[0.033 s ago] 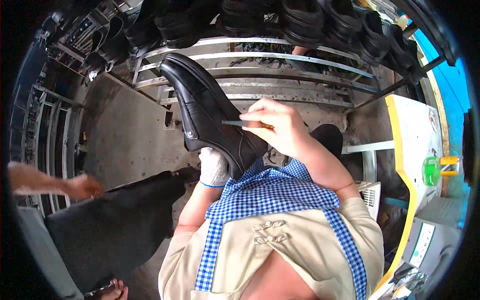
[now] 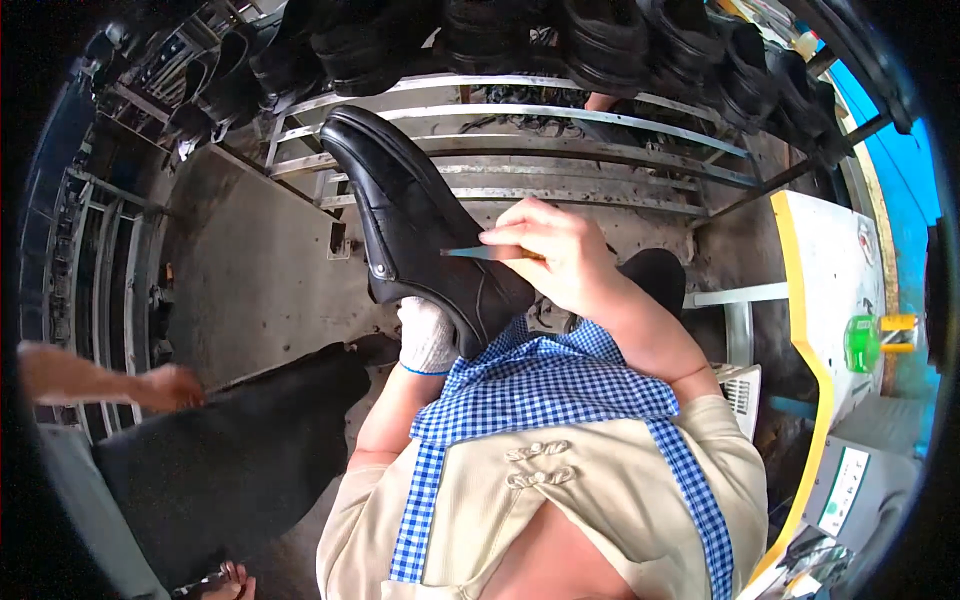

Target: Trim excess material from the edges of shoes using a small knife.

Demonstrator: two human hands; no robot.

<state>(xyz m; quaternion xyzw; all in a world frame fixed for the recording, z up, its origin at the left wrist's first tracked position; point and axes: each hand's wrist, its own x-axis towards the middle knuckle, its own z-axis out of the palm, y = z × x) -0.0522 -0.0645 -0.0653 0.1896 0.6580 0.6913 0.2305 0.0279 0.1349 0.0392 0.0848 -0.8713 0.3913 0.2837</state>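
A black leather shoe [image 2: 425, 215] is held up before my lap, its toe pointing away and to the left. My left hand [image 2: 428, 338], in a white knit glove with a blue cuff edge, grips it from beneath, the fingers hidden behind the shoe. My bare right hand [image 2: 550, 248] pinches a thin, flat blade-like tool [image 2: 468, 253]. That tool's tip lies over the side of the shoe; whether it touches the leather I cannot tell. A round metal stud [image 2: 379, 270] shows on the shoe's side.
Several black shoes [image 2: 600, 55] line a metal rack [image 2: 520, 112] ahead. Another person's arm [image 2: 100, 382] reaches in at left over a dark sheet [image 2: 230, 455]. A white table with yellow edging [image 2: 830, 260] stands at right, with a green object [image 2: 860, 343] on it.
The blade-like tool has dipped and turned slightly in my right hand. The other person's arm at left has shifted a little. The shoe and my left hand look unmoved.
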